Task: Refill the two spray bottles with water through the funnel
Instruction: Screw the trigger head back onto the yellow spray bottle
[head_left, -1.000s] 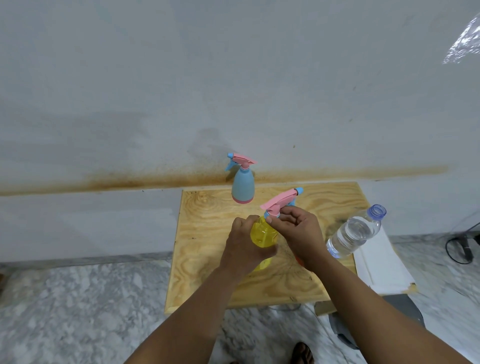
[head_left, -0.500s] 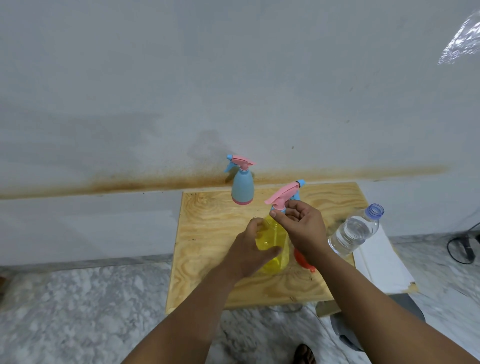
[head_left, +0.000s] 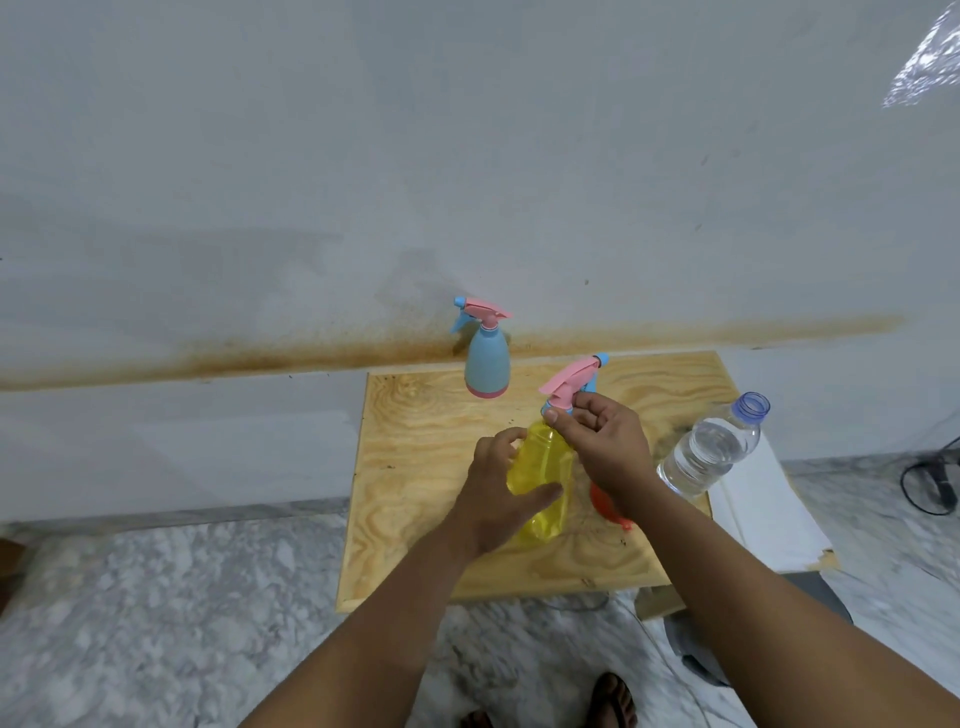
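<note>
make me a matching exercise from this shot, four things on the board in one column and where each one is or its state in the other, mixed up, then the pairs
Things
1. yellow spray bottle
2. blue spray bottle
3. water bottle
4. red funnel

Place or state
A. standing untouched at the far edge of the wooden board, near the wall
B. partly hidden behind the right hand's wrist
C. gripped by the left hand, right hand at its pink sprayer head
D. uncapped, clear, at the board's right side

Pairs: 1-C, 2-A, 3-D, 4-B
</note>
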